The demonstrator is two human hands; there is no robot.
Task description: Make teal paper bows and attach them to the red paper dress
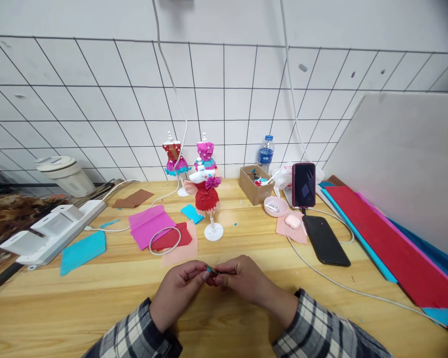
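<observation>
My left hand [181, 291] and my right hand [248, 281] meet low in the middle of the view, above the wooden table. Between their fingertips is a small blue and brown piece [211, 270], perhaps crepe paper, pinched from both sides. Fingers cover most of it, so its shape is unclear. Just beyond my hands stands a mini dress form in a red dress [206, 199] with a magenta flower, on a round white base. Behind it are two more dress forms, one with a red and brown top [172, 155], one in magenta [205, 150].
Magenta paper [151, 224], red paper [179, 237] and blue paper [84, 252] lie left, near a power strip [56, 233]. To the right are a cardboard box [254, 186], a pink bowl [276, 207], an upright phone [303, 185], a black power bank-like slab [326, 240] and a cable [332, 276].
</observation>
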